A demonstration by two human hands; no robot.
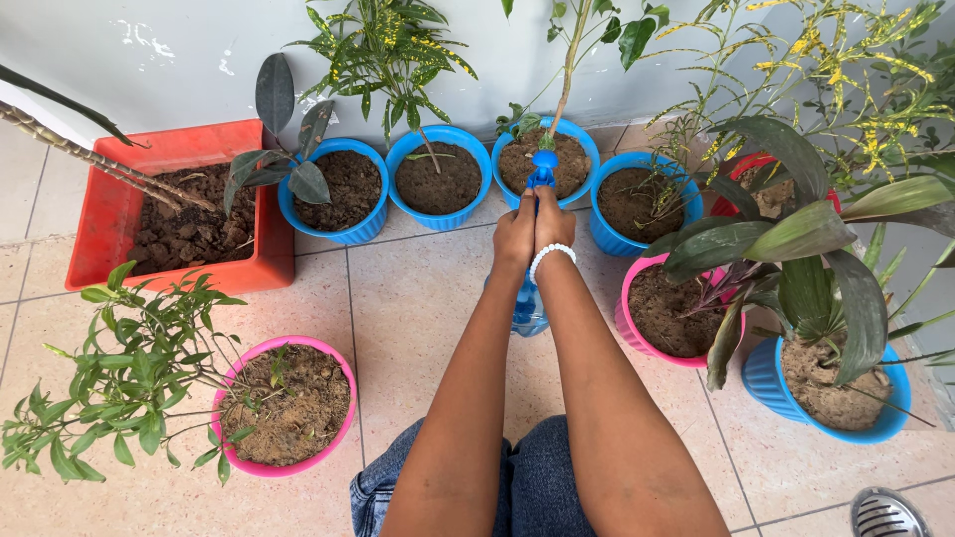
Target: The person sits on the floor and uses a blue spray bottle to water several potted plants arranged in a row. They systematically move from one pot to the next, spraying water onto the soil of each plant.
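Observation:
Both my hands are wrapped together around a blue spray bottle [529, 303]. Its blue nozzle head [543, 165] sticks out above my fingers and points at a blue pot [589, 149] of soil with a thin-stemmed plant. My left hand [514, 237] grips the left side of the bottle's neck. Pressed against it on the right side is my right hand [554, 225], with a white bead bracelet [550, 257] on the wrist. The clear bottle body shows between my forearms.
Blue pots [348, 231] stand in a row along the wall, and an orange rectangular planter [109, 214] sits at left. Pink pots [333, 438] stand at front left and right. Leafy plants crowd the right side. A floor drain [887, 512] is at bottom right.

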